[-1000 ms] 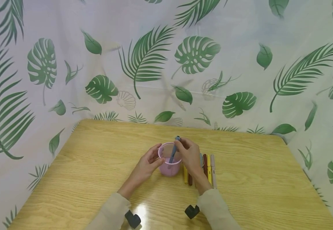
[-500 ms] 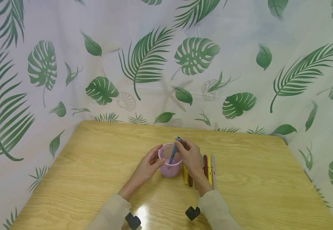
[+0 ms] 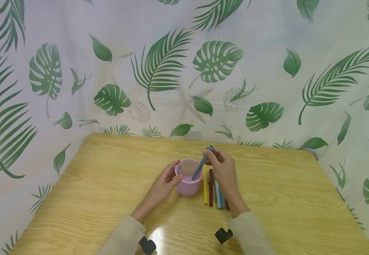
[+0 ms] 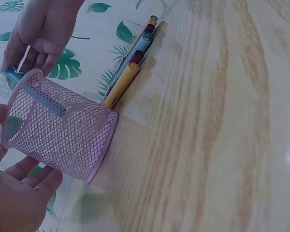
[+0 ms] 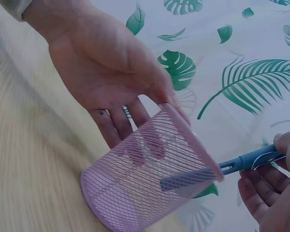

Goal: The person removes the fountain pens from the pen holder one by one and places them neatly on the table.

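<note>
One pink wire-mesh pen cup (image 3: 188,178) stands on your wooden table (image 3: 107,198), a round cylinder of fine open mesh with a solid rim and base ring. Your left hand (image 3: 162,184) cups its left wall, fingers curled round the mesh and the thumb at the rim; in the right wrist view the fingers show through the mesh from behind.

Your right hand (image 3: 224,170) pinches the top end of one blue-grey pen (image 3: 200,166). That pen is slim, smooth plastic with a clip near its upper end, and it leans at a slant: the lower part is inside the cup, the shaft crosses the right rim, and the top sticks out above in your fingertips (image 5: 280,145).

Just right of the cup lies one row of loose pens (image 3: 214,189), flat on the table and parallel, touching side by side. You can count four for certain in the head view: one yellow, one dark brown-red, two light blue. More may lie under your right wrist; you cannot tell.

The table has a glossy, light wood grain. Behind it hangs one white cloth backdrop (image 3: 267,53) printed with green leaves.
</note>
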A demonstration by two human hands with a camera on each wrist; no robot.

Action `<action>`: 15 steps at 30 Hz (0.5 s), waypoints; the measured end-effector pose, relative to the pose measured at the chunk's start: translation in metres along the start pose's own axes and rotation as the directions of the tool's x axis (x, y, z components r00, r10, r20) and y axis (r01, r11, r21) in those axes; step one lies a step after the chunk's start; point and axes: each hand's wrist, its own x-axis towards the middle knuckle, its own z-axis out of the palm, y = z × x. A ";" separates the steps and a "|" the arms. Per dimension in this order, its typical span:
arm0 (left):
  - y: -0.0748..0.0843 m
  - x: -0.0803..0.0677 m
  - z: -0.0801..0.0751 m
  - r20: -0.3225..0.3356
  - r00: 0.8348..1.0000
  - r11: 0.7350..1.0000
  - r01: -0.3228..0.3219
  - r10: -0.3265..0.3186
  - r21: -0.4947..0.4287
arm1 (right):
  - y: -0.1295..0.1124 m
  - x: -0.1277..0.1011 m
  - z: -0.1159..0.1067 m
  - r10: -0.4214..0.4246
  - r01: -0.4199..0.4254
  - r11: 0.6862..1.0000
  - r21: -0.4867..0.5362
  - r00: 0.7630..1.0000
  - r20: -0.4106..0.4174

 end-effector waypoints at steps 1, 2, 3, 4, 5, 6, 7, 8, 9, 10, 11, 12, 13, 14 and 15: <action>0.000 0.000 0.000 0.000 1.000 1.000 0.004 -0.004 -0.001 | -0.002 0.000 -0.003 -0.012 0.012 1.000 0.018 1.000 0.000; 0.000 0.000 0.000 0.001 1.000 1.000 0.002 -0.002 -0.001 | -0.004 0.000 -0.005 -0.025 0.025 0.999 0.037 1.000 -0.002; 0.001 0.000 0.000 0.000 1.000 1.000 0.005 -0.005 0.001 | -0.005 0.000 -0.008 -0.035 0.035 0.998 0.056 0.999 -0.007; 0.001 0.000 0.000 0.001 1.000 1.000 0.005 -0.005 0.000 | -0.007 0.000 -0.011 -0.043 0.043 0.995 0.085 0.999 -0.012; 0.001 0.000 0.000 0.001 1.000 1.000 0.006 -0.006 0.000 | -0.009 0.000 -0.014 -0.042 0.044 0.993 0.108 0.999 -0.019; 0.001 0.000 0.000 0.000 1.000 1.000 0.008 -0.008 0.001 | -0.010 0.000 -0.017 -0.041 0.044 0.990 0.130 0.999 -0.023; 0.001 0.000 0.000 -0.003 1.000 1.000 0.007 -0.007 0.002 | -0.012 0.000 -0.021 -0.039 0.042 0.988 0.148 0.999 -0.025; 0.001 0.000 0.000 -0.004 1.000 1.000 0.006 -0.006 0.005 | -0.014 -0.001 -0.024 -0.035 0.039 0.986 0.162 0.999 -0.030; 0.001 0.000 0.000 -0.008 1.000 1.000 0.010 -0.009 0.008 | -0.016 -0.001 -0.027 -0.031 0.036 0.984 0.175 0.999 -0.032; 0.001 0.000 0.000 -0.011 1.000 1.000 0.011 -0.011 0.012 | -0.017 -0.002 -0.031 -0.027 0.032 0.983 0.181 0.999 -0.032; 0.002 0.000 0.000 -0.015 1.000 1.000 0.013 -0.013 0.017 | -0.019 -0.003 -0.034 -0.025 0.031 0.981 0.191 0.999 -0.035; 0.002 0.000 0.000 -0.019 1.000 1.000 0.012 -0.012 0.019 | -0.021 -0.004 -0.038 -0.025 0.032 0.980 0.194 0.999 -0.038; 0.002 0.000 0.001 -0.022 1.000 1.000 0.011 -0.011 0.023 | -0.022 -0.005 -0.041 -0.027 0.035 0.980 0.198 0.999 -0.042; 0.002 0.000 0.001 -0.026 1.000 1.000 0.011 -0.011 0.027 | -0.024 -0.006 -0.044 -0.031 0.040 0.979 0.198 0.998 -0.045; 0.002 0.001 0.001 -0.030 1.000 1.000 0.011 -0.010 0.027 | -0.025 -0.007 -0.047 -0.038 0.046 0.980 0.195 0.998 -0.048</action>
